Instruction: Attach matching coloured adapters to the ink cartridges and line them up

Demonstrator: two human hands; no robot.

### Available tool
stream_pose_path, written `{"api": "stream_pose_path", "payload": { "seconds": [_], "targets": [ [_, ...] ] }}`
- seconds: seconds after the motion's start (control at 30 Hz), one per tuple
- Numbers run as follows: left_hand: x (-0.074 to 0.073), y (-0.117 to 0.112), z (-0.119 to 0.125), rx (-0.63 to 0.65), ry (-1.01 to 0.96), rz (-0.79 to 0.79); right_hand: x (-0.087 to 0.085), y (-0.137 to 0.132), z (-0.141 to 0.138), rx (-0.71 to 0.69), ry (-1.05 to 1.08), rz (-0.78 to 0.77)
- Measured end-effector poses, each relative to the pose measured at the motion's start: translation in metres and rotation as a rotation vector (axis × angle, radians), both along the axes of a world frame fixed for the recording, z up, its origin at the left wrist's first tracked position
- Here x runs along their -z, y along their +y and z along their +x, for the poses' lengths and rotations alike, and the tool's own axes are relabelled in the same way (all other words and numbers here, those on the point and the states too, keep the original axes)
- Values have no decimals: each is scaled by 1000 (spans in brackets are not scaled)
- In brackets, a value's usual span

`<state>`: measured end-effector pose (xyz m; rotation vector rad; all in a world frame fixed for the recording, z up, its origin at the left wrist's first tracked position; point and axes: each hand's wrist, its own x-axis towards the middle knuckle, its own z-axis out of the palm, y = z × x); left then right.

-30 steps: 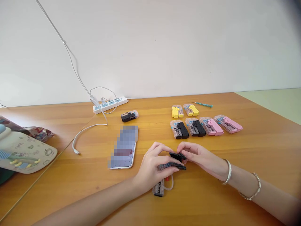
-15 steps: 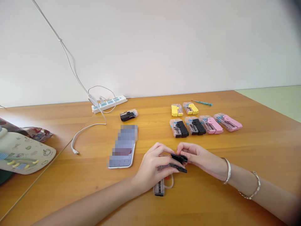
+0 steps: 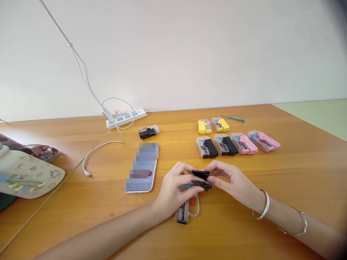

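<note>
My left hand (image 3: pixel 173 189) grips a small clear-bodied gadget (image 3: pixel 185 209) with black parts, its lower end resting on the wooden table (image 3: pixel 244 224). My right hand (image 3: pixel 233 182) pinches a flat black piece (image 3: pixel 201 174) at the top of that gadget, just above a second black piece (image 3: pixel 202 185). Both hands meet over the table's near middle. Behind them lie several similar gadgets in two rows: two yellow (image 3: pixel 214 126), two black (image 3: pixel 217 145) and two pink (image 3: pixel 255 142). One more black gadget (image 3: pixel 148 131) lies apart at the back.
A phone (image 3: pixel 142 169) lies face up left of my hands. A white power strip (image 3: pixel 126 119) with cables sits by the wall, and a loose white cable end (image 3: pixel 87 172) is nearby. A thin teal screwdriver (image 3: pixel 233 118) lies behind the rows. A patterned pouch (image 3: pixel 27 175) sits far left.
Both hands have shifted slightly left and nearer together; the right hand's fingers now arch higher over the black piece. The gadgets on the table have not moved.
</note>
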<state>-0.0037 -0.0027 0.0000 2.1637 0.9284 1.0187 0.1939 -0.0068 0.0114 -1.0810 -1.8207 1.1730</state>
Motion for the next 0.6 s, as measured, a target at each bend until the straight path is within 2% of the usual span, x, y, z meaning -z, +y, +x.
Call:
{"api": "stream_pose_path", "payload": {
  "seconds": [0.23,0.6],
  "targets": [
    [3,-2,-1,-8,50,86,1,-8,-7,112,-50,135],
    [3,-5,2,-112,117,251,12,-14,-16,160,-1,48]
  ]
}}
